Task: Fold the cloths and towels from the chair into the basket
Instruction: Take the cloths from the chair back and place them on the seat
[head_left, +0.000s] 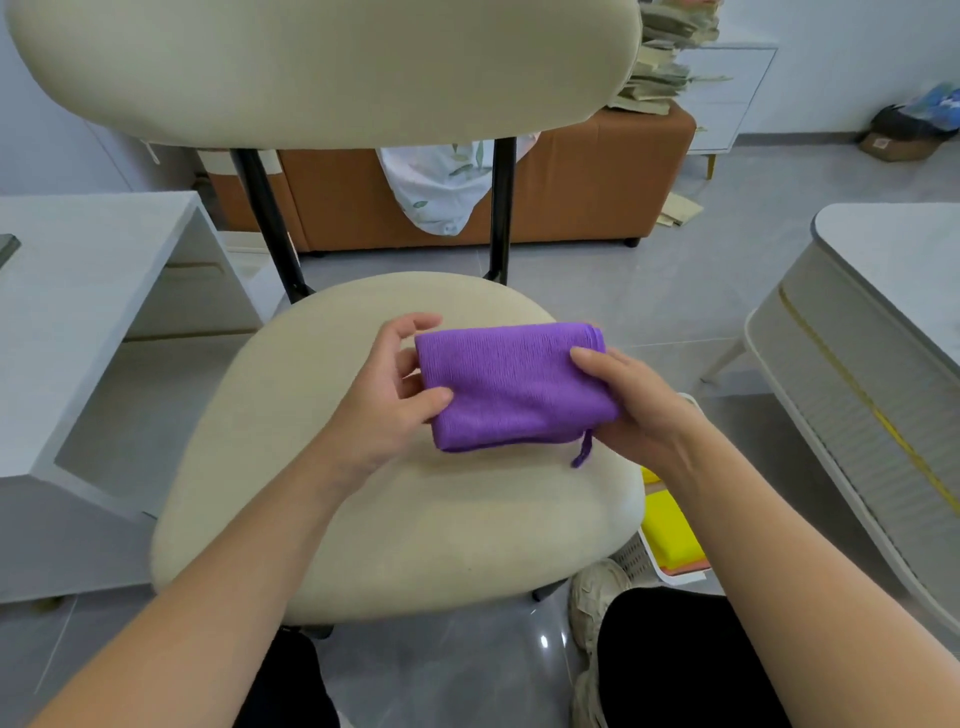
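Note:
A purple cloth (511, 382), folded into a thick rectangle, is held just above the cream chair seat (363, 519). My left hand (382, 395) grips its left end, thumb on top and fingers curled behind. My right hand (631, 402) pinches its right end, thumb on top and fingers underneath. A small purple loop hangs from the cloth's near right corner. The white basket (670, 569) stands on the floor to the right of the chair, mostly hidden by the seat and my right arm, with a folded yellow cloth (670, 530) lying inside.
The chair's cream backrest (322, 67) rises behind the seat. A white desk (78, 291) stands on the left and a white ribbed table (883, 364) on the right. An orange cabinet (571, 187) with a patterned white fabric lies beyond. My shoe (597, 597) is beside the basket.

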